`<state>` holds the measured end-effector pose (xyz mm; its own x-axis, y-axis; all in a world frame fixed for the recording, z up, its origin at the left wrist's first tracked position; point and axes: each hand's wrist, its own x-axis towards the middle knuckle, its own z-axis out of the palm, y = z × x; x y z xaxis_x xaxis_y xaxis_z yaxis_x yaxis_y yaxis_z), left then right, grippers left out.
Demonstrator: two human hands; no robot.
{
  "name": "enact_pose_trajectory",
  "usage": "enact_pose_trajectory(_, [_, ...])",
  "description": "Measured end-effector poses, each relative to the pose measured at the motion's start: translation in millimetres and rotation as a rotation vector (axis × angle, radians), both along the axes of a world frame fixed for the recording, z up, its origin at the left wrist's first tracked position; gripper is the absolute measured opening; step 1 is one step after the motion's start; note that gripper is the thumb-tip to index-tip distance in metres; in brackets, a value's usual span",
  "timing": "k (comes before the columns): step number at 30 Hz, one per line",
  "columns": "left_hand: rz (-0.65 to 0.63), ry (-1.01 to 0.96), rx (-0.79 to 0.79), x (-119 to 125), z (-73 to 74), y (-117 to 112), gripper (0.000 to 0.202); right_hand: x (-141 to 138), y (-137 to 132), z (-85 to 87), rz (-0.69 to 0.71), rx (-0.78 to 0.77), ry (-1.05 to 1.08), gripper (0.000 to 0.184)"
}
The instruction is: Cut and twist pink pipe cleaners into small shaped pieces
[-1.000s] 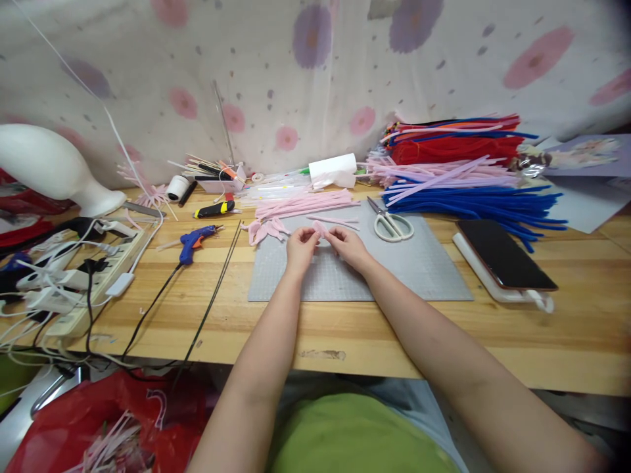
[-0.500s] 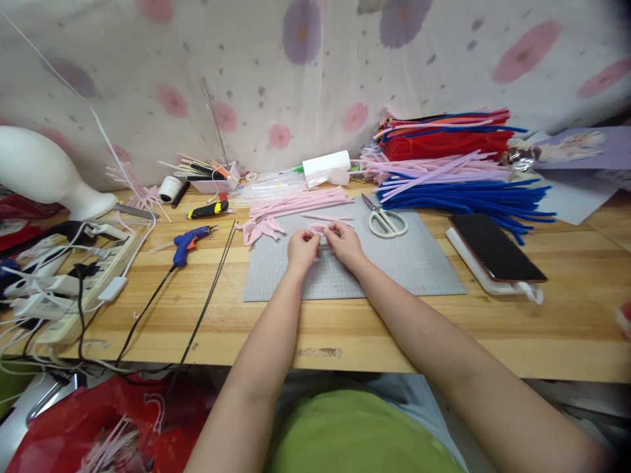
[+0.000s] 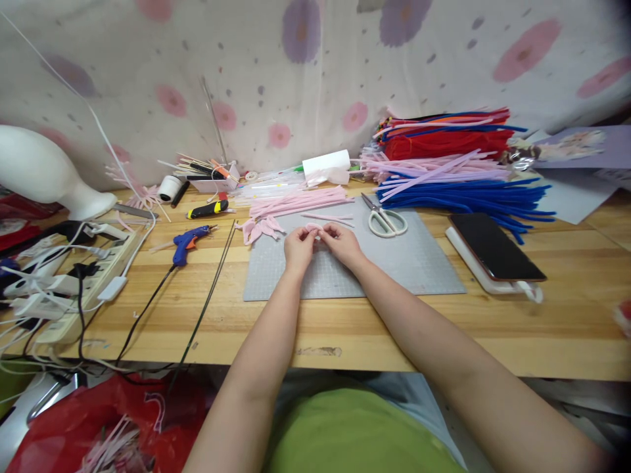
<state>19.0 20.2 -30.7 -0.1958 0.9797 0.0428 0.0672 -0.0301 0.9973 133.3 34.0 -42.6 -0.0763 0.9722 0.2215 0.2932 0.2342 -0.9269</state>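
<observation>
Over the grey cutting mat (image 3: 409, 269), my left hand (image 3: 300, 249) and my right hand (image 3: 341, 243) meet fingertip to fingertip. Both are closed in a pinch on a small bent piece of pink pipe cleaner (image 3: 314, 226), partly hidden by the fingers. Left of my hands lie pink petal shapes (image 3: 261, 230) made of pipe cleaner, at the mat's edge. Behind them is a bundle of pink pipe cleaners (image 3: 298, 201), with a few loose ones (image 3: 328, 217) nearer me. Scissors (image 3: 387, 220) rest on the mat to the right, blades pointing away.
A blue glue gun (image 3: 187, 244), thin dark rods (image 3: 211, 295) and a yellow utility knife (image 3: 208, 209) lie left. Beyond them stands a cabled power strip (image 3: 111, 266). Blue pipe cleaners (image 3: 463, 200) are piled back right, near a phone (image 3: 497, 246). A red bag (image 3: 59, 420) hangs below the table edge.
Both hands have shifted slightly to the left and closer together. The pink piece between the fingers now shows less.
</observation>
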Motion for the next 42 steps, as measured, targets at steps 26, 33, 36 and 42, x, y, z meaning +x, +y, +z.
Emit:
enact_pose_trajectory(26, [-0.02,-0.089,-0.123,6.8,3.8,0.3,0.015,-3.4,-5.0,2.8,-0.209,0.201,-0.188,0.01])
enact_pose_trajectory(33, [-0.041,-0.15,-0.196,6.6,10.3,-1.5,0.012,-2.9,-6.0,4.7,-0.21,0.222,-0.238,0.01])
enact_pose_trajectory(36, [-0.011,-0.046,-0.138,3.9,5.9,0.4,0.012,-2.9,-5.4,4.5,-0.162,0.21,-0.233,0.01])
enact_pose_trajectory(42, [-0.074,-0.105,-0.105,4.0,4.2,-0.7,0.021,-1.5,-5.1,4.5,-0.189,0.181,-0.183,0.012])
